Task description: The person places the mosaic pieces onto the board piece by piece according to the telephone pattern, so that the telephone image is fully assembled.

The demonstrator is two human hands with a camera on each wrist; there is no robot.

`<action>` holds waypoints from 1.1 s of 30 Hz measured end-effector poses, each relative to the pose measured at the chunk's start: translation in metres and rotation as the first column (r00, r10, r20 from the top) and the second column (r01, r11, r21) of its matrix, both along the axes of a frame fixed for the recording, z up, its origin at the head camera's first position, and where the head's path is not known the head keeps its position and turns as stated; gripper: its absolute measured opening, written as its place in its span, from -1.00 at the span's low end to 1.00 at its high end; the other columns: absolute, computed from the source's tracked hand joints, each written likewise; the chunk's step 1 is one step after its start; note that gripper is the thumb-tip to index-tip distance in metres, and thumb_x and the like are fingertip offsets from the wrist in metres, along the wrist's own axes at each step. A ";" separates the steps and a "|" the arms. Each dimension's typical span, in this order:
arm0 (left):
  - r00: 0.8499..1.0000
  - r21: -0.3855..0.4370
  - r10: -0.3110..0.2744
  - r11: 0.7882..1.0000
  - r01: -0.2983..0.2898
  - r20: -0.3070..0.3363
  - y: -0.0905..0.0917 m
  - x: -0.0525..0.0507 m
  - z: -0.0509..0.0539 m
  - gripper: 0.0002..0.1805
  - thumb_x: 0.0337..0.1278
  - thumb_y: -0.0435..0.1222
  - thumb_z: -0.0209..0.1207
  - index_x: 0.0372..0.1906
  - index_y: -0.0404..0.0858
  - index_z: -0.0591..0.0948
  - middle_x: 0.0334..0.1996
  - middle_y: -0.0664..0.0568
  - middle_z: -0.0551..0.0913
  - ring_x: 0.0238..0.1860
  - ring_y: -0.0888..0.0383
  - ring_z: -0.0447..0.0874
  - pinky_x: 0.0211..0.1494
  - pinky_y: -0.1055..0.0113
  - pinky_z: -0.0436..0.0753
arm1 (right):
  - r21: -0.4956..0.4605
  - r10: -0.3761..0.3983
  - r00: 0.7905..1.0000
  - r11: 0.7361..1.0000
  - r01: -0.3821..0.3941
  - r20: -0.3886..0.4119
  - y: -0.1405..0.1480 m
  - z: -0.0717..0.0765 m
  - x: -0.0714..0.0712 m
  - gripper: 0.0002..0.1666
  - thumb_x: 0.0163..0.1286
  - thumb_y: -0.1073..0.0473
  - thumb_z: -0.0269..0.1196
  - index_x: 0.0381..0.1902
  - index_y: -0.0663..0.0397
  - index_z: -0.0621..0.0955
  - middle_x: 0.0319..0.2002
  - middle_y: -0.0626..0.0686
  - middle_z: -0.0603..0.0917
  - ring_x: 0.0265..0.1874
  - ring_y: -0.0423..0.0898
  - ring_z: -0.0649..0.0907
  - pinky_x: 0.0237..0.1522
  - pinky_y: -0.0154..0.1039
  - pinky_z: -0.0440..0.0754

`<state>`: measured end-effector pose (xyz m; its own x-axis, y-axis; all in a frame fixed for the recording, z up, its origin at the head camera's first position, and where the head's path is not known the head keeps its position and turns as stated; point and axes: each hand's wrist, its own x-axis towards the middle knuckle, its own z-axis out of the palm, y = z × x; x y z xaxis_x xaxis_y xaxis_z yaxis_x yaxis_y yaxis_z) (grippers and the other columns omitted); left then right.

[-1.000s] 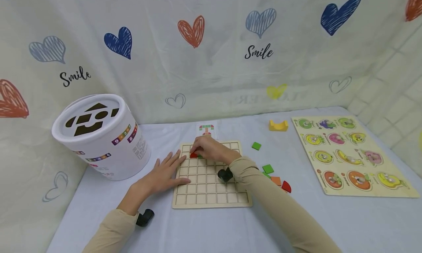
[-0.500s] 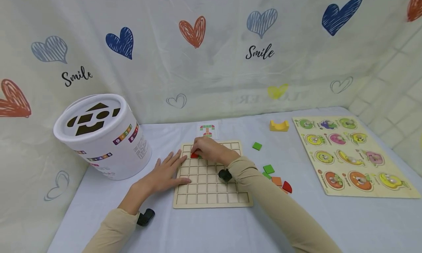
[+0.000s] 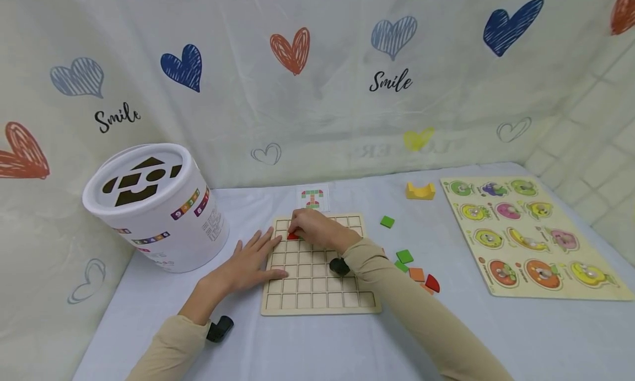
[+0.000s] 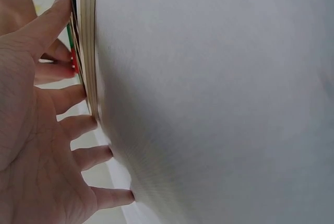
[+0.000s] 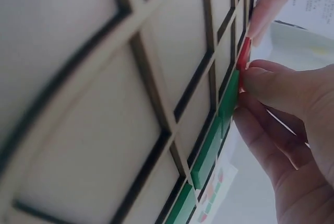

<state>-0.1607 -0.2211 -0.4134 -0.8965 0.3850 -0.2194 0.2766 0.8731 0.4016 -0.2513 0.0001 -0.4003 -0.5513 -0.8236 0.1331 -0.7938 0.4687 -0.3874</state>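
Observation:
A wooden grid board lies flat on the white cloth. My right hand is over its far left part, thumb and fingers pinching a red tile at the grid; the fingers partly hide its shape. In the right wrist view, the red tile is against the edge of the board, beside several green tiles lying in a row of squares. My left hand rests with spread fingers along the board's left edge, thumb on the grid. The left wrist view shows its fingertips against the board's side.
A pattern card lies behind the board. Loose green, orange and red tiles lie to the right. A white bucket stands left, a yellow block back right, and a fruit puzzle board far right.
The right hand stays at the same spot, and slightly less of the red tile shows beneath its fingers. The left hand has not moved. The head view has shifted very slightly.

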 end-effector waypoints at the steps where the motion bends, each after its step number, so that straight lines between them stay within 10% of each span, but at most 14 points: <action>1: 1.000 0.000 0.002 1.000 -0.002 0.003 0.000 0.000 0.000 0.03 0.34 0.30 0.20 0.69 -0.16 0.15 0.71 -0.11 -0.12 0.69 -0.24 -0.27 0.55 -0.48 -0.22 | -0.002 0.000 1.000 1.000 0.000 0.003 0.001 0.000 0.001 -0.81 0.49 0.39 0.30 -0.03 0.29 0.80 -0.11 0.13 0.72 -0.10 0.01 0.72 0.00 -0.28 0.69; 33: 1.000 0.000 0.000 1.000 0.000 -0.009 0.001 0.001 -0.001 0.06 0.32 0.31 0.20 0.68 -0.19 0.14 0.70 -0.15 -0.10 0.68 -0.27 -0.25 0.55 -0.48 -0.23 | 0.174 -0.249 0.962 0.958 0.228 0.113 0.199 0.032 0.079 -0.82 0.32 0.32 0.47 -0.14 0.02 0.81 -0.17 -0.15 0.65 -0.15 -0.13 0.62 -0.03 -0.16 0.71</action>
